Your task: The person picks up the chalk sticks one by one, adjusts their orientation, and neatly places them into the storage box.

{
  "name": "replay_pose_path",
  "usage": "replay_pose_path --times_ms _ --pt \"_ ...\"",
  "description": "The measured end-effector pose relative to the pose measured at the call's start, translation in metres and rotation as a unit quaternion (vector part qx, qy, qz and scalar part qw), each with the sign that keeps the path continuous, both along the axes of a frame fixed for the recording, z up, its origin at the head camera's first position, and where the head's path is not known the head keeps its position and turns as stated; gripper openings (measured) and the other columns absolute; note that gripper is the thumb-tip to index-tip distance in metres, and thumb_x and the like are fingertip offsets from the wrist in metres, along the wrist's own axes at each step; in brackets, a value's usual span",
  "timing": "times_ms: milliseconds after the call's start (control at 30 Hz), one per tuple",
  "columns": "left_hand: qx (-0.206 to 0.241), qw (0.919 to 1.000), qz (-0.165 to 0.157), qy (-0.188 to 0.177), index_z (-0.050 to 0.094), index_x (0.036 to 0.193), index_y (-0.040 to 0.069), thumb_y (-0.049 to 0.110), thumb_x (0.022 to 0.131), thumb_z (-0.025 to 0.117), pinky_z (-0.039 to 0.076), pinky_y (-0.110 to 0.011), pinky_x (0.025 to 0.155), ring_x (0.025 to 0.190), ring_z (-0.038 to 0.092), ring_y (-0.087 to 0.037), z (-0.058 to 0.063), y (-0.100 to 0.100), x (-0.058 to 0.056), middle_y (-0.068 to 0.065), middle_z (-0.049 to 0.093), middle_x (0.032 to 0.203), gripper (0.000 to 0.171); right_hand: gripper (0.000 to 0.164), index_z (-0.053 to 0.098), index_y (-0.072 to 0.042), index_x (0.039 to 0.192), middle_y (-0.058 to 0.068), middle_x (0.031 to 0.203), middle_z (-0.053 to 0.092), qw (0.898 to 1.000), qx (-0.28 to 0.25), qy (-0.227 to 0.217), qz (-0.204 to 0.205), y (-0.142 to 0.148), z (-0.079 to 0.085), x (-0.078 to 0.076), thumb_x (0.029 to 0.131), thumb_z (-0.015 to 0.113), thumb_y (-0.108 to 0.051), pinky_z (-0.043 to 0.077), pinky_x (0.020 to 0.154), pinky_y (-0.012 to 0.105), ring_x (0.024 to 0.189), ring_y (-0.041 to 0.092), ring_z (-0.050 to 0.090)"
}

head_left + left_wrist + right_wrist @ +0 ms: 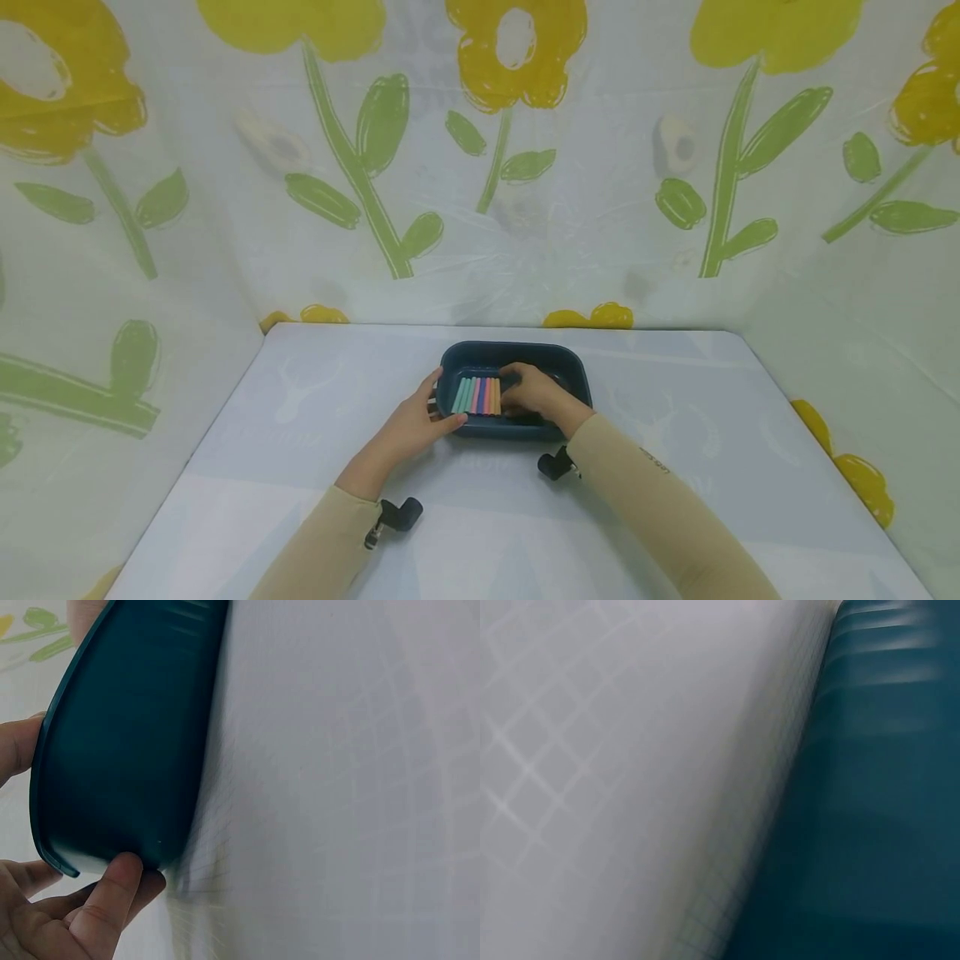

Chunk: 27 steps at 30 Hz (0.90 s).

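Observation:
A dark teal rectangular tray (517, 432) with raised walls sits on the table. Inside its left part, several coloured chalk sticks (480, 396) lie side by side, green, pink, blue and orange. My left hand (412, 427) grips the tray's left end, thumb at the front rim. The left wrist view shows fingers (112, 896) against the tray's outer wall (124, 750). Reaching into the tray, my right hand (536, 393) has its fingers curled at the row's right end, around the orange stick there; its palm side is hidden. Only the tray's wall (870, 802) shows in the right wrist view.
The pale patterned table (480, 517) extends around the tray. Behind it and at both sides hang white sheets (600, 208) printed with yellow flowers. A small black camera (401, 515) sits at the left wrist, another camera (557, 463) at the right.

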<state>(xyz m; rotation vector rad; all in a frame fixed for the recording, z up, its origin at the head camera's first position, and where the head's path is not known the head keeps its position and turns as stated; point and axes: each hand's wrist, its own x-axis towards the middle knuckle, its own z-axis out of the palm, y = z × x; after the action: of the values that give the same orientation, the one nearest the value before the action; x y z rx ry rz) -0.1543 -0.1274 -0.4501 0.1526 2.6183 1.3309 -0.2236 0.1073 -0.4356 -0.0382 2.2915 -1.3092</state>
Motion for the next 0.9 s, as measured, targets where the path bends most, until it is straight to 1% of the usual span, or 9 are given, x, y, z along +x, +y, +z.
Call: replay_pose_path --times_ms 267,467,633,733,900 --pt "0.0 1.0 0.001 -0.001 0.016 0.162 0.018 0.045 0.089 0.075 0.043 -0.051 0.107 0.131 0.054 -0.035 0.001 -0.001 0.001 -0.019 0.04 0.155 0.097 0.058 0.049 -0.009 0.144 0.009 0.097 0.072 1.0 0.014 -0.004 0.001 0.0 -0.001 0.0 0.09 0.069 -0.004 0.058 0.084 0.038 0.084 0.021 0.069" --pt "-0.009 1.0 0.003 0.002 0.016 0.161 0.017 0.046 0.089 0.074 0.044 -0.051 0.107 0.131 0.054 -0.035 0.0 -0.002 0.003 -0.019 0.039 0.156 0.097 0.056 0.051 -0.009 0.143 0.009 0.099 0.071 1.0 0.007 0.003 0.013 0.004 0.003 0.002 0.09 0.069 -0.004 0.059 0.083 0.039 0.086 0.022 0.07" --pt "-0.012 0.9999 0.003 0.007 0.016 0.161 0.017 0.048 0.09 0.073 0.044 -0.051 0.106 0.129 0.055 -0.035 -0.003 -0.004 0.003 -0.02 0.039 0.156 0.096 0.05 0.054 -0.007 0.14 0.013 0.106 0.068 0.999 -0.006 0.021 0.026 0.013 0.013 0.006 0.091 0.066 -0.004 0.059 0.083 0.039 0.089 0.023 0.07" --pt "-0.013 0.9999 0.004 0.009 0.016 0.161 0.017 0.048 0.09 0.072 0.044 -0.051 0.106 0.129 0.055 -0.035 -0.002 -0.004 0.003 -0.02 0.039 0.155 0.096 0.046 0.055 -0.005 0.138 0.014 0.11 0.066 0.999 -0.003 0.034 0.031 0.02 0.02 0.01 0.093 0.066 -0.005 0.06 0.081 0.038 0.09 0.023 0.07" --pt "-0.021 0.9997 0.003 0.015 0.017 0.161 0.015 0.048 0.091 0.072 0.045 -0.052 0.106 0.129 0.055 -0.037 -0.002 -0.003 0.003 -0.022 0.04 0.154 0.095 0.044 0.054 -0.001 0.138 0.018 0.112 0.064 0.998 -0.01 0.06 0.028 0.037 0.034 0.019 0.096 0.065 -0.007 0.06 0.082 0.04 0.095 0.031 0.07"
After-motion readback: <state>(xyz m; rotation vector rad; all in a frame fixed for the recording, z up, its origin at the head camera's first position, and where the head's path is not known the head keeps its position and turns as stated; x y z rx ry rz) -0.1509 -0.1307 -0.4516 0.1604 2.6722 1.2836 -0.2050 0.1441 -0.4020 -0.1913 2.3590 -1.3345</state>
